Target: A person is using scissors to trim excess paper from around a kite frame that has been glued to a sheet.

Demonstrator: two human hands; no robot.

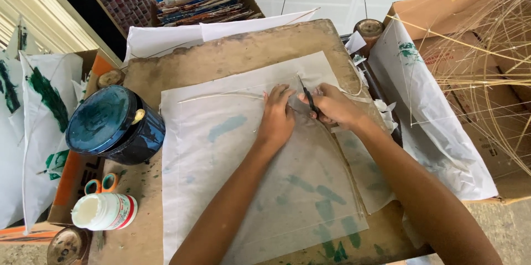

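left hand: lies flat, pressing the thin white paper sheet, middle of frame | right hand: grip closed around small black scissors, just beside | brown worktop below

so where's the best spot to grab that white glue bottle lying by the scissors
Probably around the middle of the white glue bottle, coming from above. It lies on its side, so its round body faces up, with bare board in front. The orange-handled scissors crowd its far side.
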